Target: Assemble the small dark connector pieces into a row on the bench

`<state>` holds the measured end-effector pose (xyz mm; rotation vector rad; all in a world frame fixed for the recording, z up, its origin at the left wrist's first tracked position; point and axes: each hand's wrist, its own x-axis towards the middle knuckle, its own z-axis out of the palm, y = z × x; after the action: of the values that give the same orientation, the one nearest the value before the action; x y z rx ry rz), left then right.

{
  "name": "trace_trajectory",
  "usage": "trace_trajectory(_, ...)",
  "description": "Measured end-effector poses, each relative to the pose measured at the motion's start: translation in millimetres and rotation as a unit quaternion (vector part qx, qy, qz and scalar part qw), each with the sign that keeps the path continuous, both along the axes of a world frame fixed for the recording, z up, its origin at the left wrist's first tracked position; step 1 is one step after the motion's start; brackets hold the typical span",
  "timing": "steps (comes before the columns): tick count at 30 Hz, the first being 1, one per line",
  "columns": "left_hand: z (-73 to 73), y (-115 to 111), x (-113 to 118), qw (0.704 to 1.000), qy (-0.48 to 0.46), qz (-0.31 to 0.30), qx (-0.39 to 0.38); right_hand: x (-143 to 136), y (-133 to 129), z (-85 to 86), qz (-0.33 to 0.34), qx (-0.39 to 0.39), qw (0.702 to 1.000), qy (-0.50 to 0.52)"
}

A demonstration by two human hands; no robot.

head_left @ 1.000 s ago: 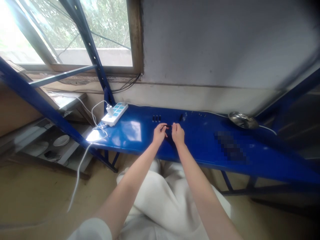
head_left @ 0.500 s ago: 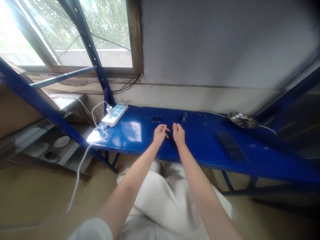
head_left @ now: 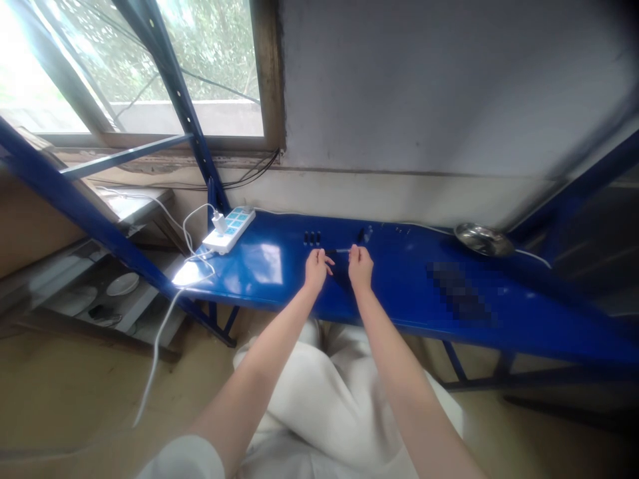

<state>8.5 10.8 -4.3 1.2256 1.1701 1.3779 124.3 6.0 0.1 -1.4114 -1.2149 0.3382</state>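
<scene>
The left hand [head_left: 315, 271] pinches the dark end of a rod [head_left: 340, 251], perhaps a pen; the right hand [head_left: 360, 268] pinches its pale end, likely to steady it over the table [head_left: 409, 286]. Dark pieces [head_left: 312, 237] lie aligned beyond, seemingly for easy reach.

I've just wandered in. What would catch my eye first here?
Probably the two bare hands, left and right, holding a slim pen-like object between them over a bright blue table. Next, a white power strip lies at the table's left end, and a shiny metal dish sits toward the right along the wall. The bright window glares at upper left.
</scene>
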Motion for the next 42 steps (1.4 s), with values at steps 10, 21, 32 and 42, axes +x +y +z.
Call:
trace_trajectory(10, 3.5, -4.0, -2.0, 0.997, 0.069, -0.035, 0.005, 0.9, 3.1, -2.8, 0.065, -0.027, 0.998, -0.001)
trace_trajectory(21, -0.2, -0.5, -2.3, 1.000, -0.029, 0.006, 0.007, -3.8, 4.2, -5.6, 0.195, -0.049, 0.974, -0.102)
trace_trajectory(32, 5.9, -2.3, -2.7, 0.990, -0.135, 0.035, -0.013, -4.2, 10.1, -13.9, 0.239, -0.024, 0.963, -0.125)
trace_trajectory(42, 0.6, 0.6, -4.0, 0.989, -0.142, 0.039, -0.012, -6.7, 5.4, -5.8, 0.273, 0.012, 0.944, -0.187)
